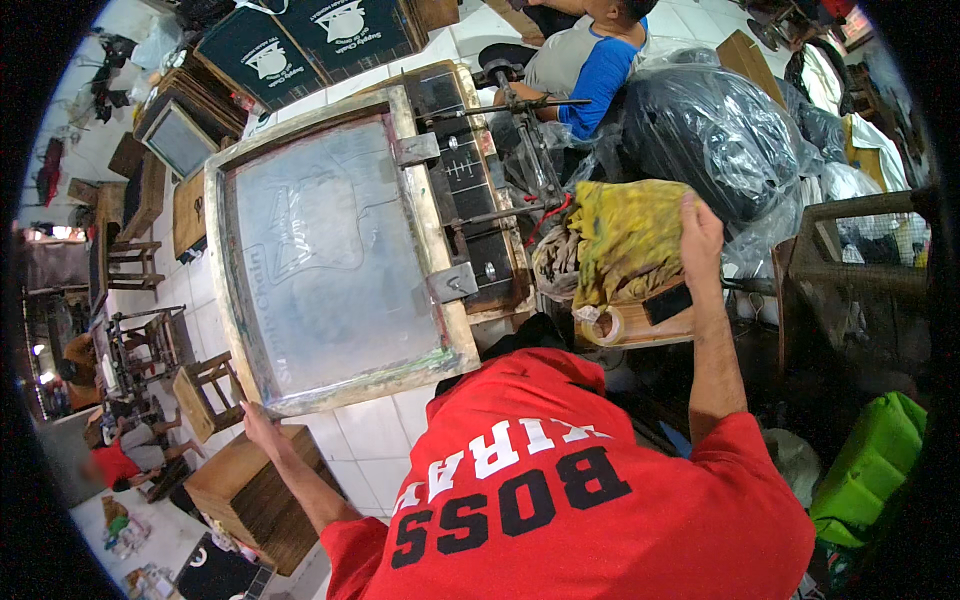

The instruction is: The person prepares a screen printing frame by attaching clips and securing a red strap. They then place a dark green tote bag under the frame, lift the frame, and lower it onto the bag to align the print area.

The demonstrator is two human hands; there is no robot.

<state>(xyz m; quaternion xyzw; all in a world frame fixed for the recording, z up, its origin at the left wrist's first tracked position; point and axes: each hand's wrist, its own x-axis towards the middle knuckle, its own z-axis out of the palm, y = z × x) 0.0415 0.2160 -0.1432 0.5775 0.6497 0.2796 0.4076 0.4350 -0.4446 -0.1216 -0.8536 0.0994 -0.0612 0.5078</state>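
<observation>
My left hand (262,425) is closed on the near left corner of a silk-screen printing frame (218,270). The frame is tilted up on two metal hinge clamps (455,282), and its grey mesh (320,300) bears a faint stencil. To the right, my right hand (702,232) grips the edge of a crumpled yellow rag (632,240) with dark stains. Under the rag sit a dark block (668,303) and a roll of tape (602,327) on a wooden board (645,330).
Beyond the hinges lies a dark printing board (468,180) with metal rods. A co-worker in a blue-sleeved shirt (600,75) sits at the far side, beside a large plastic-wrapped bundle (710,130). Wooden boxes (260,490) stand at the near left; a green bag (870,465) lies at right.
</observation>
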